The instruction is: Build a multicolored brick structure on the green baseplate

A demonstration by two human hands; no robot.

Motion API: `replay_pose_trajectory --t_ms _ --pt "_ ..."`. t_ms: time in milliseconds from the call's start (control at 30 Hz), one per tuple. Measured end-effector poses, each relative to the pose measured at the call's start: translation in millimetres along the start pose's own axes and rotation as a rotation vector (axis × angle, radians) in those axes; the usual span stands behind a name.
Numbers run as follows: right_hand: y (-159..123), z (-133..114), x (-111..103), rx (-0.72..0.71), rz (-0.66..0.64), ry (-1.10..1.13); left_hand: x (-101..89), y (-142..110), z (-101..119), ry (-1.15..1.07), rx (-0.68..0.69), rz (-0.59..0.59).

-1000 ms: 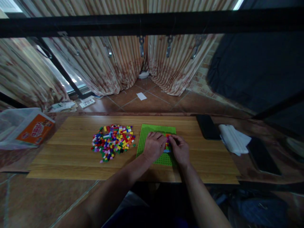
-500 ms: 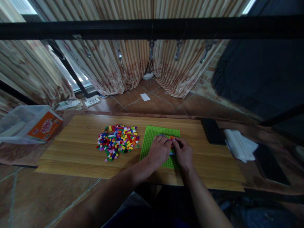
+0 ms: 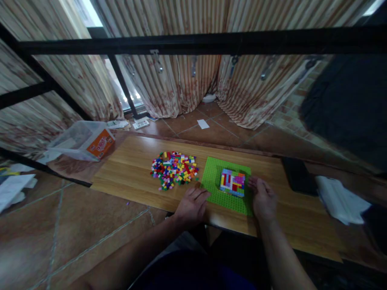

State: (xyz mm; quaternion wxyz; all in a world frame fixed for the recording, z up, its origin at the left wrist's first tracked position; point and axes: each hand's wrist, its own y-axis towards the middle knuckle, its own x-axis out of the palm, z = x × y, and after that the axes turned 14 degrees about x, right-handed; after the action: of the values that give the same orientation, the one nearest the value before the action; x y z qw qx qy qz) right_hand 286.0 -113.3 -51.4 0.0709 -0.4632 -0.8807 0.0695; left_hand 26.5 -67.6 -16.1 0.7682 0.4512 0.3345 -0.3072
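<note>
Two hands are shown apart in the head view. The left hand (image 3: 191,206) is laid palm down, fingers loosely extended, at the left edge of one green baseplate (image 3: 211,171); the right hand (image 3: 265,200) is held beside the right edge, and whether anything is pinched cannot be told. One multicoloured brick block (image 3: 232,182) is seated on the baseplate between them. One pile of loose bricks (image 3: 173,170), too many to count, is spread leftward on one wooden board (image 3: 127,173). Compared with the earlier frame, both hands are withdrawn and the block is uncovered.
</note>
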Motion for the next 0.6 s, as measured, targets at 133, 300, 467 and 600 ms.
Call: replay_pose_trajectory --t_ms 133,300,467,600 --pt "-11 -17 5 -0.117 0.161 0.003 -19.0 -43 -18 0.087 -0.115 0.085" --pt "-60 -44 42 -0.300 -0.053 -0.287 -39.3 -65 -34 0.186 -0.262 0.205" --pt "-99 -31 97 -0.442 -0.472 -0.583 -48.3 -77 -44 0.297 -0.386 0.268" --pt "-98 -12 133 -0.578 -0.583 -0.769 -52.4 -81 -50 0.309 -0.470 0.233"
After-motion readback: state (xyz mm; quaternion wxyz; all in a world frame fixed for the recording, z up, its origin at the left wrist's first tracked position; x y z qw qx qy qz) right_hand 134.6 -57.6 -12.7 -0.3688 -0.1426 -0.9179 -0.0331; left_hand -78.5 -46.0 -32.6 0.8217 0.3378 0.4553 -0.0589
